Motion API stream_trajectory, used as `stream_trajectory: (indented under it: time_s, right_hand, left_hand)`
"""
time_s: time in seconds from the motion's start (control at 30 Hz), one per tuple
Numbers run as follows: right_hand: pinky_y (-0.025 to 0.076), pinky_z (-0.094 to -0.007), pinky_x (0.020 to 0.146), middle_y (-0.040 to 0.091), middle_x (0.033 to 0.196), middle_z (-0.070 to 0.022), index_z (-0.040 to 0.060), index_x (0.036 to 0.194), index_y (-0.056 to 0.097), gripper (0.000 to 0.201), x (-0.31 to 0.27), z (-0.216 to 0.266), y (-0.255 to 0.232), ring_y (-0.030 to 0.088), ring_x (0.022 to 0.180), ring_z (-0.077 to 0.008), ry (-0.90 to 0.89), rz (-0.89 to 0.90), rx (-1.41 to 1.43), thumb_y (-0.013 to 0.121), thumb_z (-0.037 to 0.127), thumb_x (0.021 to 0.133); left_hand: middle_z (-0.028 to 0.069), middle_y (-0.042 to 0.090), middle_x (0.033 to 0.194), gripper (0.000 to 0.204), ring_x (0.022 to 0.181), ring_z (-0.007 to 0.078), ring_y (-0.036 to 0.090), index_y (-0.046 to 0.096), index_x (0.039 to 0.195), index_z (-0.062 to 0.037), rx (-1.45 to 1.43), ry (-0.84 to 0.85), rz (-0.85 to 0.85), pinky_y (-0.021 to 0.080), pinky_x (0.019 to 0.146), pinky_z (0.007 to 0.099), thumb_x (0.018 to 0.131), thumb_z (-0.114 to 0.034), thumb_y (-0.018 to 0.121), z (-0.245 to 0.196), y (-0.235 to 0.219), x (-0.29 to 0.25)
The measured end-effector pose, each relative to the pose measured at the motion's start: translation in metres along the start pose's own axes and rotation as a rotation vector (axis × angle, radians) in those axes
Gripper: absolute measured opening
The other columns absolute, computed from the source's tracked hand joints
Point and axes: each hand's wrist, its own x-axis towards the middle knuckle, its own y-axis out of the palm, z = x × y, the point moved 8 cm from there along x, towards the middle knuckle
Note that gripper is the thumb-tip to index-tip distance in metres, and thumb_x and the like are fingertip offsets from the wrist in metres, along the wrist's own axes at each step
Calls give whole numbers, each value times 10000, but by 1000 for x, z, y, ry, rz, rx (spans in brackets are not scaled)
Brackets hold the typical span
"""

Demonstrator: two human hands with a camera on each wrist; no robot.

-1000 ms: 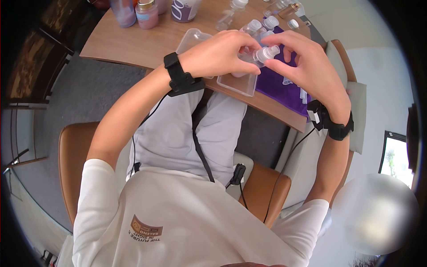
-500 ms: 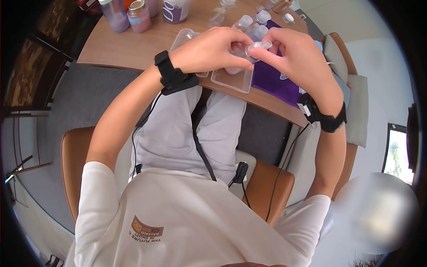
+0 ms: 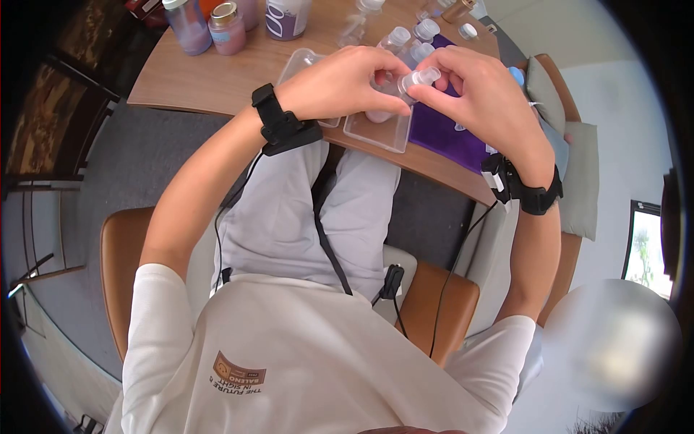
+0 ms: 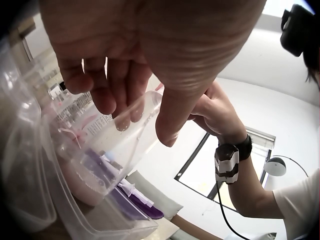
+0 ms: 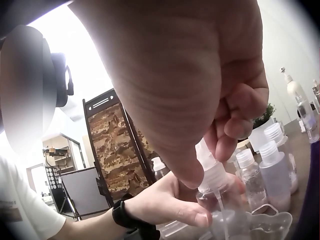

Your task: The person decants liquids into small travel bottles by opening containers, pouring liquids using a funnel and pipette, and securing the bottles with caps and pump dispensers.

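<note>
Over the table, my left hand (image 3: pixel 354 83) grips a clear plastic bottle (image 4: pixel 117 150), its fingers on one side and thumb on the other. A little pinkish liquid lies at the bottle's base. With thumb and fingers my right hand (image 3: pixel 481 87) pinches the white spray cap (image 3: pixel 421 77) at the top of the bottle. A thin dip tube (image 5: pixel 223 212) hangs from the cap down inside the bottle in the right wrist view. The bottle leans, cap end toward my right hand, above a clear plastic tray (image 3: pixel 383 135).
A purple cloth (image 3: pixel 452 141) with small clear pieces lies under my right hand. Several capped bottles (image 3: pixel 396 37) stand beyond my hands. Further left are a pink jar (image 3: pixel 228 32), a tumbler (image 3: pixel 189 32) and a white-and-purple tub (image 3: pixel 286 20). A loose white cap (image 3: pixel 468 31) lies at the back right.
My right hand's thumb and fingers have closed in around the spray cap and shifted along it. The left hand keeps its hold on the bottle. The head view has shifted slightly.
</note>
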Motion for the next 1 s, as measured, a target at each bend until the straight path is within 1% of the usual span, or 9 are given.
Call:
stream_trajectory:
  time_s: [0.13, 0.23, 0.33, 0.37, 0.43, 0.53, 0.67, 0.77, 1.0]
  right_hand:
    - [389, -334, 573, 551, 718, -37, 47, 987, 726, 300, -2, -4, 3, 466, 617, -149, -29, -30, 28, 808, 322, 898]
    - [484, -415, 626, 627, 727, -99, 32, 928, 719, 341, -1, -3, 2, 618, 677, -294, 57, 5, -46, 765, 367, 884]
    - [493, -417, 634, 631, 732, -98, 44, 927, 719, 325, -2, -6, 5, 627, 690, -300, -93, -71, 18, 758, 362, 870]
    - [496, -417, 638, 631, 733, -98, 44, 924, 716, 324, -6, -9, 1, 629, 694, -302, -49, -53, 9, 754, 360, 865]
    - [500, -417, 645, 632, 736, -97, 43, 919, 710, 321, -1, -6, 4, 634, 704, -304, -1, -31, 41, 748, 356, 856]
    - [498, -414, 652, 622, 732, -92, 23, 910, 700, 337, -1, -8, 7, 630, 707, -299, 31, -34, 27, 751, 349, 846]
    - [492, -406, 652, 625, 744, -98, 15, 930, 705, 352, -4, -7, 4, 617, 705, -304, -1, -86, 55, 773, 350, 845]
    - [455, -368, 635, 618, 789, -74, 33, 1030, 724, 340, -9, -13, 10, 555, 689, -229, -59, -142, 86, 818, 311, 857]
    - [430, -342, 639, 587, 807, -67, 54, 1089, 740, 331, -8, -2, 2, 496, 669, -201, -48, -110, 106, 833, 270, 856]
  left_hand:
    - [54, 665, 970, 505, 847, 195, 556, 724, 1199, -22, 15, -15, 6, 461, 767, 334, 845, -352, 868, 2, 1, 0]
    - [44, 642, 939, 511, 848, 179, 554, 725, 1209, -25, -2, -13, -9, 463, 756, 331, 842, -350, 869, -6, -3, -2]
    - [38, 617, 916, 505, 848, 161, 555, 728, 1207, -27, -31, -3, -17, 463, 747, 326, 839, -343, 870, 4, 2, 0]
    - [119, 676, 949, 539, 873, 245, 653, 742, 1202, 11, 34, -106, 28, 527, 792, 359, 818, -348, 862, 0, -1, 2]
    - [110, 654, 931, 542, 839, 244, 635, 739, 1207, 17, 20, -91, 7, 536, 806, 364, 822, -343, 864, 0, -2, 1]
    - [31, 613, 942, 528, 873, 149, 578, 704, 1268, -35, -47, -75, -1, 473, 775, 314, 835, -284, 876, 5, 0, -2]
    - [21, 625, 1072, 600, 946, 141, 582, 676, 1322, -62, -48, 44, -181, 482, 799, 311, 820, -308, 893, -14, -14, -11]
    - [23, 646, 1084, 570, 974, 140, 583, 697, 1288, -65, 94, -59, -71, 488, 834, 304, 813, -306, 900, -20, -27, -22]
    - [90, 675, 1041, 295, 984, 299, 620, 774, 1112, -76, 322, 27, 85, 531, 873, 407, 851, -195, 843, -24, -16, -67]
